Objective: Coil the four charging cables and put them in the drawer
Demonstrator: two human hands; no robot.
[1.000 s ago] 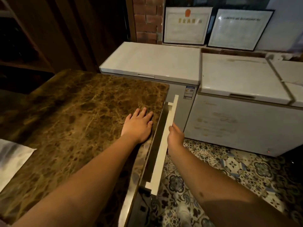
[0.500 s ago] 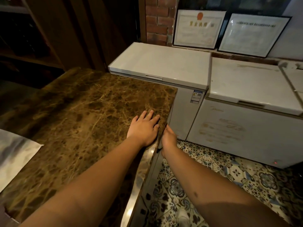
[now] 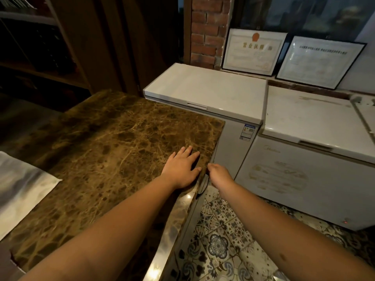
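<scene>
My left hand [image 3: 181, 169] lies flat on the brown marble counter [image 3: 113, 159], fingers spread, close to its right edge. My right hand [image 3: 218, 173] is just off that edge with its fingers curled towards the counter's side, and nothing shows in it. The drawer [image 3: 199, 201] under the edge is pushed in, so only a sliver of its front shows. A thin dark loop [image 3: 203, 186] hangs below the edge by my right wrist; I cannot tell whether it is a cable or a handle. No charging cables lie on the counter.
Two white chest freezers [image 3: 207, 92] [image 3: 304, 122] stand right behind and to the right of the counter. Framed certificates [image 3: 253, 51] lean on the wall above them. Patterned floor tiles [image 3: 219, 240] lie below right. A pale sheet [image 3: 20, 189] rests on the counter's left.
The drawer, pulled out with its white edge showing a second ago, has slid shut under my right hand's push. My left hand stayed flat on the counter. The view tilted up slightly.
</scene>
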